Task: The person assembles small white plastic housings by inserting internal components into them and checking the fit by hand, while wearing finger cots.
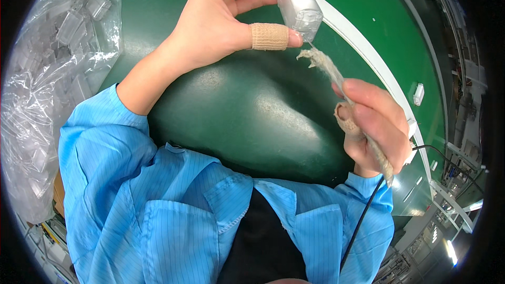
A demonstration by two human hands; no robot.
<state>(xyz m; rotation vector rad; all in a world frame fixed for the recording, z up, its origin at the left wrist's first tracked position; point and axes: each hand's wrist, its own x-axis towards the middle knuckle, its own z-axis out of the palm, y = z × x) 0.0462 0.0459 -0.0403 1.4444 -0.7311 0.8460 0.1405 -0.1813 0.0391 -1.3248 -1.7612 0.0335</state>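
Note:
My left hand (pixel 231 16), its thumb wrapped in a tan bandage, grips a small clear-to-silvery box-shaped plastic piece (pixel 299 5) between thumb and fingers. In my right hand (pixel 376 121) is a slim tool wrapped in frayed, off-white cloth (pixel 327 64), held like a pen. A thin tip juts from the wrapped tool and reaches the lower edge of the plastic piece; whether it touches is too fine to tell. A finger of the right hand also wears a tan bandage. A dark cord (pixel 363 213) runs down from near the tool's rear end.
A large clear plastic bag (pixel 39 89) with several clear box-shaped pieces lies at the left. Beneath my hands is a green tabletop (pixel 210 110). A white curved strip (pixel 368 44) crosses beyond them, and a small clear piece (pixel 418 94) rests on the green surface past it.

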